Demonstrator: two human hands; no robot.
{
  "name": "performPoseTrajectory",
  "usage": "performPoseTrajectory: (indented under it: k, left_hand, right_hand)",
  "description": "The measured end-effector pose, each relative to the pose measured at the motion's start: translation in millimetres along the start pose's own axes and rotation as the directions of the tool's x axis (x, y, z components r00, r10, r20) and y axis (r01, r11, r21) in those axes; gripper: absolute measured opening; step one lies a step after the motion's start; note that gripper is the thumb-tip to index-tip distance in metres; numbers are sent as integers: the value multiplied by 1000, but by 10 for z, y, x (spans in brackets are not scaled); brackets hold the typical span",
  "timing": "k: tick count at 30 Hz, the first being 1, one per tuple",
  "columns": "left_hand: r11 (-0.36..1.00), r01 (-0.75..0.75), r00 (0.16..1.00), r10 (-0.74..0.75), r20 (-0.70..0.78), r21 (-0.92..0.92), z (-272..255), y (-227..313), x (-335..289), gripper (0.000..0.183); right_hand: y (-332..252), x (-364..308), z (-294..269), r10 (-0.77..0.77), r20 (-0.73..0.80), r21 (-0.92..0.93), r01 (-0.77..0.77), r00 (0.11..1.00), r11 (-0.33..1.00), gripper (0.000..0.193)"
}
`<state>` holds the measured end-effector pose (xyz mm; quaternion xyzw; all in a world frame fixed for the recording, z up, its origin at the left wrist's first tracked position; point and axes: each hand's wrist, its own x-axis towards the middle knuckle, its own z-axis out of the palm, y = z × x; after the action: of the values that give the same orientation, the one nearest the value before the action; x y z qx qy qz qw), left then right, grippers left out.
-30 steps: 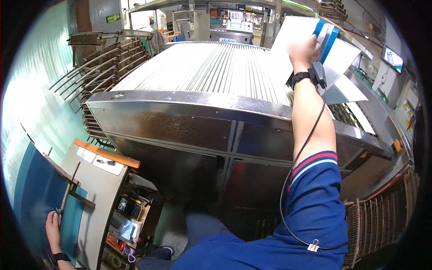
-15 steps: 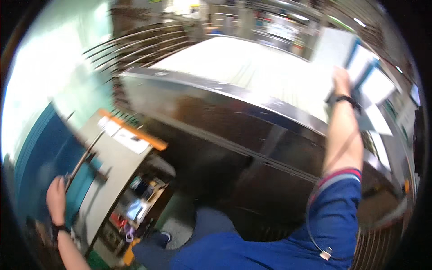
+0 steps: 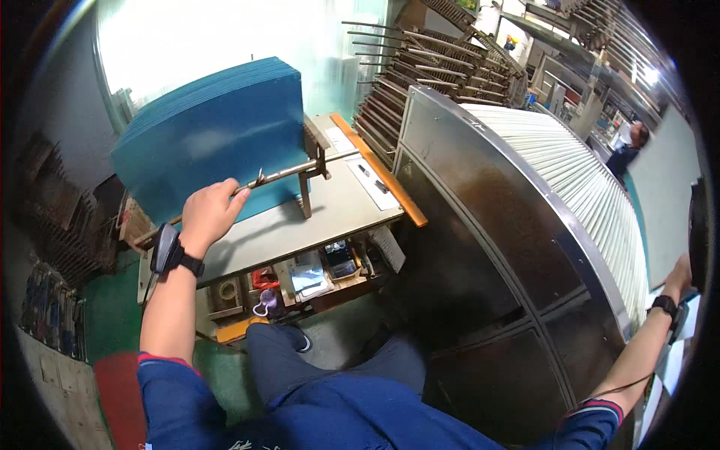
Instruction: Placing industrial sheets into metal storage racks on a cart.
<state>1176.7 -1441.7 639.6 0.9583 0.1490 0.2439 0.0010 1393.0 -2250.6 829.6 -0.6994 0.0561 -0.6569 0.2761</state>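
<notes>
Under my left hand (image 3: pixel 210 217) runs a worn, metal-looking rod (image 3: pixel 289 172) with a dull sheen. The stacked blue sheets (image 3: pixel 225 142) on the far side are smooth and faintly glossy. My table (image 3: pixel 337 206) has a smooth, matt top and a varnished-looking orange strip (image 3: pixel 381 180). To the right, the metal machine panel (image 3: pixel 480 217) shines, smudged. My shirt (image 3: pixel 375 420) is matt cloth.
</notes>
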Motion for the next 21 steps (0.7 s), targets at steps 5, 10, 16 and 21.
performPoseTrajectory:
  k: [5, 10, 16, 21]
  left_hand:
    - [999, 6, 1000, -6, 10, -38, -147, 67, -122, 29]
    - [993, -12, 997, 20, 68, -118, -323, 115, -172, 28]
    - [877, -224, 953, 105, -285, -426, -671, -249, 196, 37]
    - [514, -402, 839, -125, -530, -758, -2023, -795, 415, 34]
  right_hand:
    - [-430, -253, 228, 237, 325, 589, -393, 915, 706, 41]
    - [-1630, -750, 464, 189, 328, 697, -372, 926, 613, 67]
    - [-2663, -1182, 695, -5, 577, 785, -552, 817, 280, 63]
    - [-3438, -1334, 983, -639, 91, 562, 490, 764, 666, 40]
